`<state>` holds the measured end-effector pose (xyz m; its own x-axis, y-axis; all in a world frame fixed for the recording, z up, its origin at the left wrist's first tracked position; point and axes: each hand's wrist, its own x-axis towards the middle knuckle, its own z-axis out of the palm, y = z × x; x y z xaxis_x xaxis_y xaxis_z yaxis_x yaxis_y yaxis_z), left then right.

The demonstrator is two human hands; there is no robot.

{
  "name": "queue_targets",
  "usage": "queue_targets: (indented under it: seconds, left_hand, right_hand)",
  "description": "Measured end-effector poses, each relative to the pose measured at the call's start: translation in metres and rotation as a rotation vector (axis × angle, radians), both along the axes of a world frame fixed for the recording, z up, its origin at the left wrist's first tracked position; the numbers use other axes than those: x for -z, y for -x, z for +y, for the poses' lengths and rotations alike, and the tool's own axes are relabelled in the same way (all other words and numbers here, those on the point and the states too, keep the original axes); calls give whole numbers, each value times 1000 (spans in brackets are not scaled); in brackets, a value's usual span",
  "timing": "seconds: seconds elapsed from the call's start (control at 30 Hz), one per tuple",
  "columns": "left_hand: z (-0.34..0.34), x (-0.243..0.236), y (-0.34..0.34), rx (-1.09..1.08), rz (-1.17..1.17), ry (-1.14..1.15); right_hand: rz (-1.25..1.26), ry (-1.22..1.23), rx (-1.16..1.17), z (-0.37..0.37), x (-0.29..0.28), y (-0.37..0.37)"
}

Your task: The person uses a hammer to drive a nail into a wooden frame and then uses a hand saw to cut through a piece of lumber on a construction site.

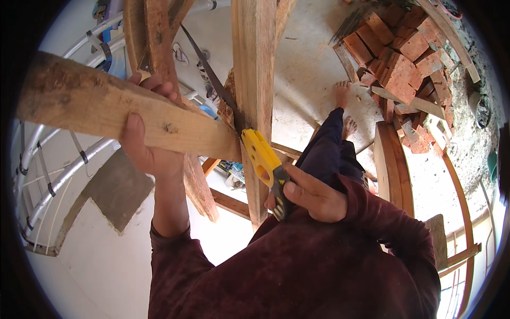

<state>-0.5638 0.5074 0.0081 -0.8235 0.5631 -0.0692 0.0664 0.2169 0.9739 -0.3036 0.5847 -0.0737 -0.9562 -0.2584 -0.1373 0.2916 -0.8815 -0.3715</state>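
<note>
My left hand point(150, 146) is wrapped round a thick wooden beam point(106, 106), thumb on the near face and fingertips over the far edge. The beam reaches from the far left to the middle, its right end beside an upright post point(255, 69). In my right hand point(316, 196) is a handsaw point(264, 154) with a yellow and black handle. Its dark blade slants up and left, passing close to the beam's right end and the post. Whether its teeth sit in the wood cannot be made out.
Red bricks point(401, 64) lie heaped at the far right. More wooden beams point(154, 37) stand behind the held one. A metal tube frame point(74, 165) is on the left. A curved timber piece point(392, 165) stands to my right. Sandals point(180, 54) lie on the floor.
</note>
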Motion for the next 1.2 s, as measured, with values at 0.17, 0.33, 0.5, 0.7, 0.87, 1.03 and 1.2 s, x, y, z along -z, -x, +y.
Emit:
queue_targets:
  seconds: [0.17, 0.33, 0.5, 0.7, 0.87, 1.03, 1.2]
  left_hand:
    - [1, -1, -6, 15, 1, 5]
    - [7, -2, -10, -23, -58, -23]
    - [11, 18, 15, -144, 117, -28]
    - [21, 8, 0, -171, 221, 17]
    - [5, -37, -34, -116, 222, 300]
    - [38, -14, -18, -185, 260, 104]
    - [11, 14, -15, -305, 282, 210]
  right_hand:
    - [17, -61, 41, -8, -8, -5]
    - [-389, -129, 283, 2, -44, 9]
    - [-513, 102, 273, 15, -55, 33]
    - [-604, -14, 383, -20, -95, -59]
    - [-600, -34, 415, -16, -144, -175]
    - [-414, -43, 351, 7, -56, -7]
    - [-605, -243, 374, -33, -100, -53]
